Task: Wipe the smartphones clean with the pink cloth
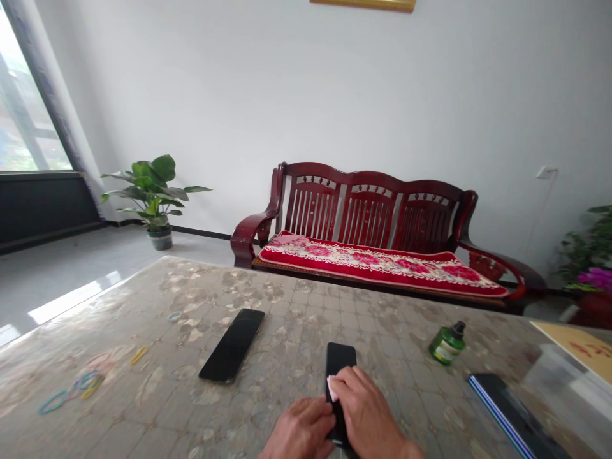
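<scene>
While left hand [302, 427] holds the middle phone [341, 359] | right hand [366, 408] pinches 1 white piece [331, 387] against it

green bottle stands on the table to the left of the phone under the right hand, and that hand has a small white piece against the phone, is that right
Not quite: the green bottle stands on the table to the right of the phone under the right hand, as the head view shows. The small white piece is as you say.
</scene>
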`<state>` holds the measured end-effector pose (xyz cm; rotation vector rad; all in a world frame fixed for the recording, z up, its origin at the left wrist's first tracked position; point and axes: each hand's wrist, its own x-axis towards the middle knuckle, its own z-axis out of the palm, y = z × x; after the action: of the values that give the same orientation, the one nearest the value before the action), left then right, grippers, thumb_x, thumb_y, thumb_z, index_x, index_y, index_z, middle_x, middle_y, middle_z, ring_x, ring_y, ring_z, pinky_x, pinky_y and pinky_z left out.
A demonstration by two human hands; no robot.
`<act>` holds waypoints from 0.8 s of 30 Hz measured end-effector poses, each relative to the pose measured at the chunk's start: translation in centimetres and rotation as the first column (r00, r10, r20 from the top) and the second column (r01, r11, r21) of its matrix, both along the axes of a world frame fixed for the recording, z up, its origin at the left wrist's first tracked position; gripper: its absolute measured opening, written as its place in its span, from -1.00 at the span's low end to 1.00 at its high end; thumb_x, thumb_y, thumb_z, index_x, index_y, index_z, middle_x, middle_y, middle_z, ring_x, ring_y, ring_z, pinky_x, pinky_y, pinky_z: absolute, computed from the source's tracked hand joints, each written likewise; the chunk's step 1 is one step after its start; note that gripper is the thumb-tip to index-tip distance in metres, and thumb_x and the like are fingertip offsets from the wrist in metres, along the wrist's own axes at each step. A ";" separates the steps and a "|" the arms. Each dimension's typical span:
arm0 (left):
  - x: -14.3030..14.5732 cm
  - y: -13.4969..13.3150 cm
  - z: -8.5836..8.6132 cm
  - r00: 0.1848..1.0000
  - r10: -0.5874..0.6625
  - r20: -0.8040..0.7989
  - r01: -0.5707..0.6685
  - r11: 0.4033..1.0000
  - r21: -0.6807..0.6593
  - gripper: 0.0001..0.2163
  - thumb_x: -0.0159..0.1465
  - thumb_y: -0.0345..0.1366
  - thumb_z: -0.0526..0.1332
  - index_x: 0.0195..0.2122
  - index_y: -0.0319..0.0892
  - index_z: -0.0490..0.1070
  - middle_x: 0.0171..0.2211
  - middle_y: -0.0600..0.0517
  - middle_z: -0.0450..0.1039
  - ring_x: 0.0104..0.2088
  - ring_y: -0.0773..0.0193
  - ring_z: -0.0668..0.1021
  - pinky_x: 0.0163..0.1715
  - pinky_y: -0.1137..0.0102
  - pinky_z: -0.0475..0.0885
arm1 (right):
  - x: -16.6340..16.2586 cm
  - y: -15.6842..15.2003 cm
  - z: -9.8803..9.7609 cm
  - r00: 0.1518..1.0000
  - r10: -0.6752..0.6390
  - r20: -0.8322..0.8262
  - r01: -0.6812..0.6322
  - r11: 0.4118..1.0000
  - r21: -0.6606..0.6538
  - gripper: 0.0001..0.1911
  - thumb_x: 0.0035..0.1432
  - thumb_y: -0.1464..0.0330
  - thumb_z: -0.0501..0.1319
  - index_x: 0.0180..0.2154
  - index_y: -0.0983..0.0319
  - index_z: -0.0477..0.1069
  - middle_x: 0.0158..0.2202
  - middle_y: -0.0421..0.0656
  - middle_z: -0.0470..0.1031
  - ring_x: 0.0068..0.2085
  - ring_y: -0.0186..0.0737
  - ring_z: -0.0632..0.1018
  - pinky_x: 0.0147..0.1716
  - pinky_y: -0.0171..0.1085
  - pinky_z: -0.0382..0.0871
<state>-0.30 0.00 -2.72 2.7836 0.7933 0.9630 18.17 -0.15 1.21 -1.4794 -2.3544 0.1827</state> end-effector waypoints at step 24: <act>-0.3 0.0 0.8 0.999 -0.014 -0.028 0.014 1.000 0.002 -0.87 0.33 -0.33 0.19 -0.11 -0.13 0.44 -0.14 0.03 0.58 -0.11 0.23 0.62 -0.06 0.46 0.50 | 2.4 4.0 1.0 0.977 -0.211 0.031 0.210 0.977 0.037 -0.70 0.26 0.59 0.02 -0.26 0.19 0.47 -0.24 -0.14 0.48 -0.16 -0.19 0.44 -0.13 -0.27 0.25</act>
<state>-0.64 0.04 -1.97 2.8068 0.7753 0.9246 20.59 3.84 2.19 -1.7144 -2.1953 0.0630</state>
